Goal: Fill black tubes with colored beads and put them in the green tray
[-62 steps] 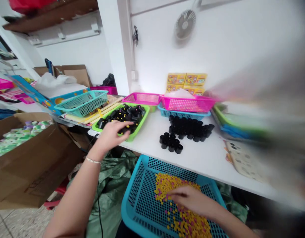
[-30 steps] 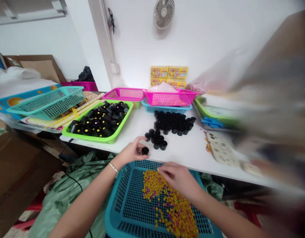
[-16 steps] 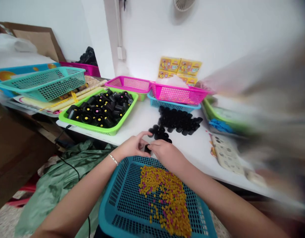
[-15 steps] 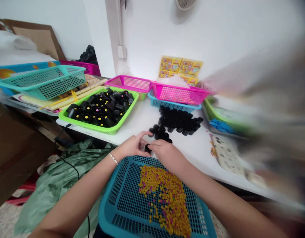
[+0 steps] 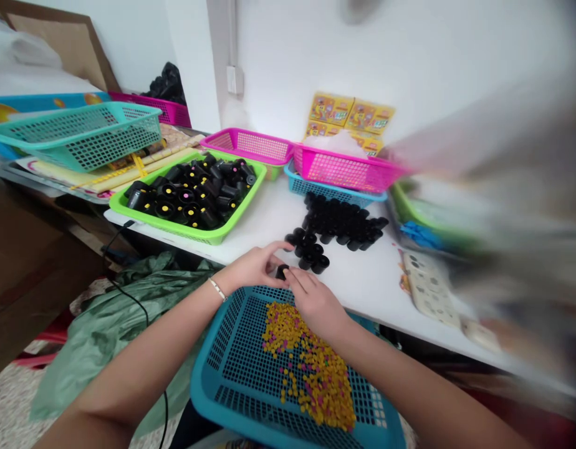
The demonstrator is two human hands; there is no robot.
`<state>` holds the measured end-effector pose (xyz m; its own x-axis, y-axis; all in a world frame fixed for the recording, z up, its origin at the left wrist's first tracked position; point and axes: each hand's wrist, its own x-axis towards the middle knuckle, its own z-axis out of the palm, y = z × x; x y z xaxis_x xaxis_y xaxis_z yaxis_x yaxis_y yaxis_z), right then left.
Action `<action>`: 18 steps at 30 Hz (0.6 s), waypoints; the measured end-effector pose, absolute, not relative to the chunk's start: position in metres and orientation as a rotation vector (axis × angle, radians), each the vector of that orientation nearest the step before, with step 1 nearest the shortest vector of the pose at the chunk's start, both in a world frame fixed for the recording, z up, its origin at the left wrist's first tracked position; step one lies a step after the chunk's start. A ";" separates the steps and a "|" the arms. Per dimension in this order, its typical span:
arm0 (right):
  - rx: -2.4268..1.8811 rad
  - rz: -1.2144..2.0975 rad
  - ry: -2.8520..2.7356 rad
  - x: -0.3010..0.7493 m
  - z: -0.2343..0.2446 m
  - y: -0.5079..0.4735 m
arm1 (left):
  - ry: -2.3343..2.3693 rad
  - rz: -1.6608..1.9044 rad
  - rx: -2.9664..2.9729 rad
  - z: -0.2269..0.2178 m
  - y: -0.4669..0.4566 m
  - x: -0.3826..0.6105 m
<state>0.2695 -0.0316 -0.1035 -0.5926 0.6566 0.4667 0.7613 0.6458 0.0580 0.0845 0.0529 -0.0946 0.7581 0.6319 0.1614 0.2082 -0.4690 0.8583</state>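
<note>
My left hand (image 5: 253, 267), with a thin bracelet at the wrist, is shut on a small black cylinder (image 5: 282, 272) above the near edge of the white table (image 5: 264, 224). My right hand (image 5: 313, 302) is beside it, its fingertips at the cylinder; whether they pinch anything is hidden. Below my hands, a blue plastic mesh basket (image 5: 197, 390) holds a heap of tiny yellow and magenta beads (image 5: 309, 368). A green tray (image 5: 176, 232) holds several black cylinders with coloured dots. Rows of plain black cylinders (image 5: 339, 223) stand on the table.
Pink baskets (image 5: 248, 144) and a blue basket (image 5: 307, 186) line the wall behind the table. A teal basket (image 5: 77, 137) sits at the left. A green plastic sheet (image 5: 129, 312) lies under the table edge. A blurred shape covers the right side.
My right hand has come up from the beads to the cylinder in my left hand, and the hands have closed together. The view has tilted slightly and shifted.
</note>
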 end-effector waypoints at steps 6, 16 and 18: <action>-1.164 -0.078 -2.379 0.271 -0.085 -0.024 | 0.643 0.606 2.035 -0.095 0.050 0.086; -1.210 -0.462 -2.580 0.254 -0.089 -0.034 | 0.716 0.618 2.135 -0.101 0.050 0.086; -1.254 -0.315 -2.580 0.255 -0.077 -0.029 | 0.748 0.620 2.193 -0.097 0.044 0.088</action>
